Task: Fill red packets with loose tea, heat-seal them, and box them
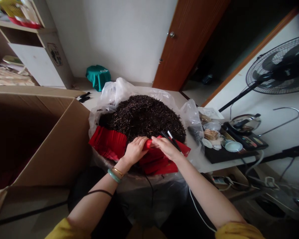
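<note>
A big heap of dark loose tea leaves [144, 114] fills a clear plastic bag [119, 89] in front of me. Red paper packets [107, 141] lie in rows along its near edge. My left hand [136, 149] and my right hand [165, 146] are both closed on one small red packet [149, 143] between them, just above the other red packets. My right hand also holds thin black tongs [170, 137] against its fingers. Bangles circle my left wrist.
An open cardboard box [40, 139] stands at my left. At right, a dark tea tray [226, 151] holds cups and a kettle [244, 122]. A standing fan [279, 66] is at far right. A green stool [98, 76] and a brown door [186, 43] are behind.
</note>
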The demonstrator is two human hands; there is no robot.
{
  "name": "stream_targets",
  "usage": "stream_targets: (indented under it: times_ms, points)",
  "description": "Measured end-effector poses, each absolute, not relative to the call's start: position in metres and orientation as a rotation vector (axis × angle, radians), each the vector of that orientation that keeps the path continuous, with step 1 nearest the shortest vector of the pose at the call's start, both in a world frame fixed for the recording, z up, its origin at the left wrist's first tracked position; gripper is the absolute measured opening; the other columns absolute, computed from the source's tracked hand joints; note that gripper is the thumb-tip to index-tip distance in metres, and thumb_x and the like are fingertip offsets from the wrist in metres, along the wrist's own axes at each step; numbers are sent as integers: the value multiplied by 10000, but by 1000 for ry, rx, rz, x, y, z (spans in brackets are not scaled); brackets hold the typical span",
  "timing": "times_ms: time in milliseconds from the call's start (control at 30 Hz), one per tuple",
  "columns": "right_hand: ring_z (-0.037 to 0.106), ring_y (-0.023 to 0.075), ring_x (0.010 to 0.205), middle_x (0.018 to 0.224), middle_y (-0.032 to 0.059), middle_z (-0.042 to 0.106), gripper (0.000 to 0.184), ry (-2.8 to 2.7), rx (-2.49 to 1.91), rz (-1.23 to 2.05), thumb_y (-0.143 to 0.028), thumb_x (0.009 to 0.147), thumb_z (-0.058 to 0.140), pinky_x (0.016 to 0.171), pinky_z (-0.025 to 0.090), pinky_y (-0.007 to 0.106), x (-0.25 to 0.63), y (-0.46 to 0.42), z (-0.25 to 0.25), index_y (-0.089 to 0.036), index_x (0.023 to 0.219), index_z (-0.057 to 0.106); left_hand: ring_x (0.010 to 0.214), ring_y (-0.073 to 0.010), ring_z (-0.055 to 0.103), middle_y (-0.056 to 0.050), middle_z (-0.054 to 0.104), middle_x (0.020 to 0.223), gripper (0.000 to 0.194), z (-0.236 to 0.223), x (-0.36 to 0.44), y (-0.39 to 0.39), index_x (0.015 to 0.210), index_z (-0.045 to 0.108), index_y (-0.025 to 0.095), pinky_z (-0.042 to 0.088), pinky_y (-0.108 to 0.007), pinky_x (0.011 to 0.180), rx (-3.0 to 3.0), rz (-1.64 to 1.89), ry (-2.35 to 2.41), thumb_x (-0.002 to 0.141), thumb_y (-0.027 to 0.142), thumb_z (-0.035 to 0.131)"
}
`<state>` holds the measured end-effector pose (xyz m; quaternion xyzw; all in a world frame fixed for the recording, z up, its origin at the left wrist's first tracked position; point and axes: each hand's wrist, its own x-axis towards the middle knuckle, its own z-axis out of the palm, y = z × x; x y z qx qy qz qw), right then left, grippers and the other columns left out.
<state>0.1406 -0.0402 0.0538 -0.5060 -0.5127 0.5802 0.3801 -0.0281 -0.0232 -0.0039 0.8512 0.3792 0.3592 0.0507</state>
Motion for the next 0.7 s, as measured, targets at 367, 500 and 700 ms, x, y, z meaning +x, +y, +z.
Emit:
stream_targets:
  times_ms: [367, 500, 700]
  points:
    - [573, 273, 1183, 1285, 187, 593, 504, -1848, -1743, 776, -420, 882, 480, 981, 453, 438, 158, 40, 40, -121, 1282, 540, 999, -239, 659, -87, 692, 1085, 418, -6, -32, -16, 1115, 577, 192, 544, -377, 887, 2295, 1248, 1338, 725, 232, 722]
    - [471, 325, 1283, 1389, 205, 495, 794, -2165, -1791, 807, -287, 642, 759, 1033, 405, 408, 141, 68, 29, -117, 1365, 478, 962, -233, 666, -76, 697, 1058, 432, -6, -32, -14, 1092, 588, 199, 549, -362, 861, 2226, 1246, 1363, 694, 233, 750]
    - [681, 219, 826, 947, 46, 736, 403, -2592, -1753, 660, -282, 607, 794, 736, 519, 262, 127, 77, 34, -228, 1001, 726, 896, -231, 674, -67, 707, 998, 439, -2, -34, -11, 1069, 606, 190, 560, -354, 803, 2080, 1266, 1406, 666, 242, 773]
